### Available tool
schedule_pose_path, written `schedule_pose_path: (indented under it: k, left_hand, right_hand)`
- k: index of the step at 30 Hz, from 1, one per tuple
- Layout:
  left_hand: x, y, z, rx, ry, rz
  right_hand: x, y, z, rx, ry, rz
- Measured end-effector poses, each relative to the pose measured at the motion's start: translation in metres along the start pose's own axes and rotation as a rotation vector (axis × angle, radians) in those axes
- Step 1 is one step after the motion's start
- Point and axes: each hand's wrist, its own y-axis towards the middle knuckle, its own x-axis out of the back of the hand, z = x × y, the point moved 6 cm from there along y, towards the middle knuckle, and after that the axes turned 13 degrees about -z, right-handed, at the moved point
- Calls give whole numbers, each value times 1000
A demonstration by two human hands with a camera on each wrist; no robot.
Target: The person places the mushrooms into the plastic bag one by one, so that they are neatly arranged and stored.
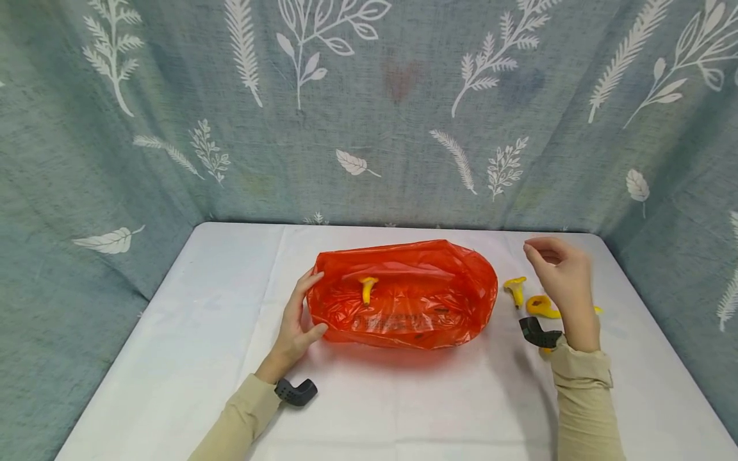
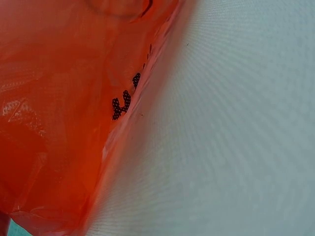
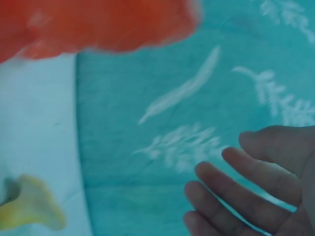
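Note:
A red plastic bag (image 1: 403, 256) lies mouth up on the white table, and one yellow chanterelle-like mushroom (image 1: 367, 290) shows inside it. My left hand (image 1: 294, 323) holds the bag's left rim, fingers at the back and thumb at the front. In the left wrist view the bag wall (image 2: 64, 123) fills the left side; the fingers are hidden there. My right hand (image 1: 562, 272) is raised right of the bag with nothing in it, its fingers loosely bent. Beneath and beside it lie a second yellow mushroom (image 1: 515, 290) and a curled yellow piece (image 1: 541, 305).
More bits of yellow (image 1: 598, 310) show from behind the right wrist. Each wrist wears a black camera mount (image 1: 539, 333). A grey-green curtain (image 1: 403, 128) with white leaf prints hangs behind the white-covered table (image 1: 369, 410) and along both sides.

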Motion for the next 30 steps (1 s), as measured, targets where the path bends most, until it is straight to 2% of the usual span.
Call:
schedule_pose_path:
  k: [6, 12, 16, 21, 23, 26, 30]
  left_hand:
    - [0, 0, 1, -4, 5, -1]
    - [0, 0, 1, -6, 3, -4]
    - [0, 0, 1, -14, -4, -8]
    - [0, -1, 2, -12, 2, -9]
    - [0, -1, 2, -9, 4, -8]
    - [1, -1, 2, -3, 11, -5]
    - [0, -1, 1, -1, 15, -2]
  right_hand:
    - [-14, -2, -27, 13, -49, 75]
    - [-24, -5, -45, 9, -70, 168]
    - [-33, -9, -55, 3, -138, 284]
    - [-45, -16, -69, -108, -226, 470]
    - [-48, -18, -72, -133, -239, 519]
    - [-50, -21, -75, -139, -238, 551]
    - [-53, -22, -76, -128, -223, 550]
